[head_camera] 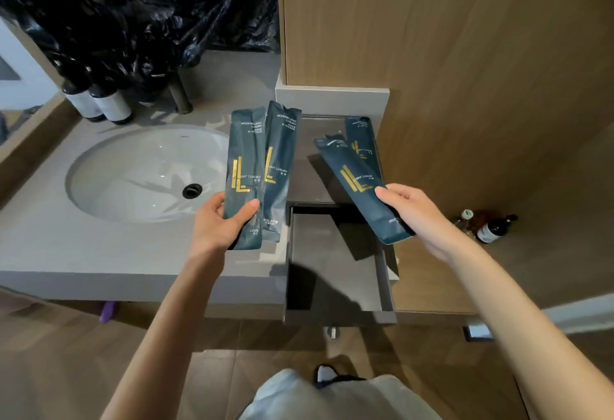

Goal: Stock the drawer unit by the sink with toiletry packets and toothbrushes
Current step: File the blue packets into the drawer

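Observation:
My left hand (219,223) grips two dark blue packets with gold lettering, a comb packet (242,167) in front and a dental kit packet (278,153) behind it, held upright over the counter edge. My right hand (410,207) pinches a third dark blue dental packet (358,183), tilted above the open drawer (387,286). The drawer's dark inside shows nothing in it. A fourth packet (362,140) lies on the dark top of the drawer unit (305,167), partly hidden by the held one.
A white sink basin (133,173) is set in the grey counter (43,240) on the left. Two dark bottles (99,104) and a black plastic bag (139,10) stand behind it. A wooden wall panel (465,54) is on the right, with small bottles (491,227) on the floor.

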`<state>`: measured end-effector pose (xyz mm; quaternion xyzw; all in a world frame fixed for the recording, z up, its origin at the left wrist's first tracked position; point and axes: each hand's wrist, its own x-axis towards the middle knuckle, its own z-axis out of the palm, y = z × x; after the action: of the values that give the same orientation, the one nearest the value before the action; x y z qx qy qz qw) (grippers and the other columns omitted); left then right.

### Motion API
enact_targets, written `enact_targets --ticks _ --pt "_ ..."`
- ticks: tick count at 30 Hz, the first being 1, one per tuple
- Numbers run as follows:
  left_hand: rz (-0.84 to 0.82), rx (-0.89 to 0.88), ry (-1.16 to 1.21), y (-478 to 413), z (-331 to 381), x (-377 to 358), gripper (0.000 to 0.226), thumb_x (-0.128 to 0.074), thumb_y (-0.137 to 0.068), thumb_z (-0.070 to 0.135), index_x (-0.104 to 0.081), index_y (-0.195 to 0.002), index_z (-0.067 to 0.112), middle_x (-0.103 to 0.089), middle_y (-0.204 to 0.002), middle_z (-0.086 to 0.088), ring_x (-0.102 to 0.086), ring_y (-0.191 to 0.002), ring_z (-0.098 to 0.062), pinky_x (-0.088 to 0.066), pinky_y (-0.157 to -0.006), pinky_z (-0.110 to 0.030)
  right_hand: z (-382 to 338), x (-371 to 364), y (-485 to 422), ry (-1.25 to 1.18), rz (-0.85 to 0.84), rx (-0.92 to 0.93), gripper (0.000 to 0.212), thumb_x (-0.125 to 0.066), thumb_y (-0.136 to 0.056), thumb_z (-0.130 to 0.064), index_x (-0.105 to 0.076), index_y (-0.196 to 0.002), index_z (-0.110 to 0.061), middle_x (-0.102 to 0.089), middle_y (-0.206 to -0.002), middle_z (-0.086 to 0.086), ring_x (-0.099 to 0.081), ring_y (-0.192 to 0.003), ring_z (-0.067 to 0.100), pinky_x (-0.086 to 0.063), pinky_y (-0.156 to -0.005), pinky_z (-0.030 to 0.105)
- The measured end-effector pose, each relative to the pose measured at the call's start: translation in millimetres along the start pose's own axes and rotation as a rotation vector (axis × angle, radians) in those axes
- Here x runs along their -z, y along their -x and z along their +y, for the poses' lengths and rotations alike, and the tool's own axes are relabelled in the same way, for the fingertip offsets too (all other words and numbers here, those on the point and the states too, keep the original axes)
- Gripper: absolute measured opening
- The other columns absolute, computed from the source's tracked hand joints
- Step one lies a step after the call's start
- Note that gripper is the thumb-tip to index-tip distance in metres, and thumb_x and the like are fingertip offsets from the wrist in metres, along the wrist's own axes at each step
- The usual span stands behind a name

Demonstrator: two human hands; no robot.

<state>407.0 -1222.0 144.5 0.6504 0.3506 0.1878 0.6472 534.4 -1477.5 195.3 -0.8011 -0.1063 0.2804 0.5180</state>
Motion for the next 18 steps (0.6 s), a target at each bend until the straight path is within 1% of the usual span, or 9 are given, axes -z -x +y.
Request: enact_targets --ticks 2,4,5,8,11,13,14,16,18 --pt "0.003 0.019 -0.012 1.6 -7.2 3.3 0.032 -0.074 -0.079 0.013 -0.062 -0.108 0.006 -0.07 -0.094 -0.007 -0.067 -0.067 -0.002 -0.057 -0.065 -0.019 4.4 -1.7 17.4 -0.018 -0.06 -0.023 0.026 -0.049 -0.099 -0.031 -0.068 -0.097 -0.013 -0.071 -0.08 -0.004 -0.065 -0.066 0.005 -0.045 -0.065 0.022" --pt "0.0 0.035 -0.019 3.6 -12.1 5.6 0.035 -0.073 -0.08 0.014 -0.062 -0.112 0.004 -0.07 -0.097 -0.009 -0.068 -0.072 -0.008 -0.058 -0.064 -0.022 9.1 -4.2 30.0 -0.032 -0.092 -0.066 0.028 -0.049 -0.099 -0.03 -0.067 -0.103 -0.008 -0.072 -0.09 0.003 -0.066 -0.075 0.011 -0.045 -0.069 0.025" --pt "0.0 0.041 -0.022 4.6 -13.6 6.2 0.035 -0.073 -0.081 0.014 -0.062 -0.113 0.005 -0.07 -0.097 -0.01 -0.068 -0.073 -0.01 -0.058 -0.064 -0.022 10.8 -6.0 35.5 -0.03 -0.107 -0.09 0.028 -0.049 -0.099 -0.029 -0.066 -0.103 -0.007 -0.072 -0.092 0.005 -0.066 -0.078 0.013 -0.045 -0.07 0.026" --pt "-0.006 0.037 -0.023 8.4 -13.7 6.0 0.033 -0.072 -0.082 0.014 -0.062 -0.112 0.005 -0.07 -0.096 -0.009 -0.068 -0.073 -0.01 -0.059 -0.063 -0.023 15.4 -13.2 47.2 0.004 -0.147 -0.167 0.021 -0.048 -0.099 -0.026 -0.06 -0.09 -0.012 -0.069 -0.086 0.005 -0.063 -0.073 0.015 -0.044 -0.068 0.026" --pt "0.0 0.053 -0.01 9.8 -12.1 4.6 0.033 -0.072 -0.082 0.016 -0.061 -0.111 0.007 -0.069 -0.099 -0.009 -0.067 -0.079 -0.015 -0.058 -0.071 -0.032 21.0 -19.1 53.4 0.099 -0.141 -0.224 0.019 -0.048 -0.096 -0.025 -0.05 -0.08 -0.016 -0.059 -0.08 0.006 -0.055 -0.072 0.019 -0.037 -0.067 0.029" --pt "0.011 0.07 0.013 10.0 -11.4 4.6 0.033 -0.072 -0.082 0.016 -0.061 -0.112 0.009 -0.069 -0.102 -0.01 -0.067 -0.084 -0.019 -0.056 -0.078 -0.037 23.9 -21.6 57.1 0.144 -0.148 -0.232 0.021 -0.046 -0.095 -0.025 -0.046 -0.075 -0.02 -0.053 -0.075 0.003 -0.051 -0.069 0.017 -0.033 -0.066 0.03" --pt "0.013 0.074 0.017 10.4 -10.7 4.8 0.033 -0.072 -0.082 0.017 -0.061 -0.112 0.009 -0.069 -0.103 -0.01 -0.067 -0.086 -0.021 -0.055 -0.081 -0.039 25.3 -22.6 58.7 0.159 -0.159 -0.237 0.023 -0.046 -0.095 -0.025 -0.044 -0.072 -0.021 -0.05 -0.071 0.001 -0.048 -0.064 0.014 -0.032 -0.063 0.03" --pt "0.011 0.074 0.022 12.2 -9.5 5.9 0.033 -0.072 -0.082 0.017 -0.061 -0.113 0.01 -0.069 -0.103 -0.009 -0.067 -0.089 -0.022 -0.055 -0.084 -0.04 28.1 -25.5 61.1 0.202 -0.194 -0.252 0.026 -0.046 -0.094 -0.025 -0.041 -0.069 -0.022 -0.044 -0.066 -0.001 -0.042 -0.055 0.01 -0.029 -0.057 0.028" --pt "0.01 0.074 0.035 14.3 -8.4 7.5 0.033 -0.071 -0.083 0.016 -0.061 -0.114 0.009 -0.069 -0.103 -0.009 -0.066 -0.089 -0.022 -0.054 -0.084 -0.039 29.6 -30.4 59.9 0.225 -0.221 -0.269 0.024 -0.047 -0.094 -0.026 -0.044 -0.07 -0.021 -0.046 -0.066 -0.001 -0.043 -0.052 0.009 -0.03 -0.053 0.024"
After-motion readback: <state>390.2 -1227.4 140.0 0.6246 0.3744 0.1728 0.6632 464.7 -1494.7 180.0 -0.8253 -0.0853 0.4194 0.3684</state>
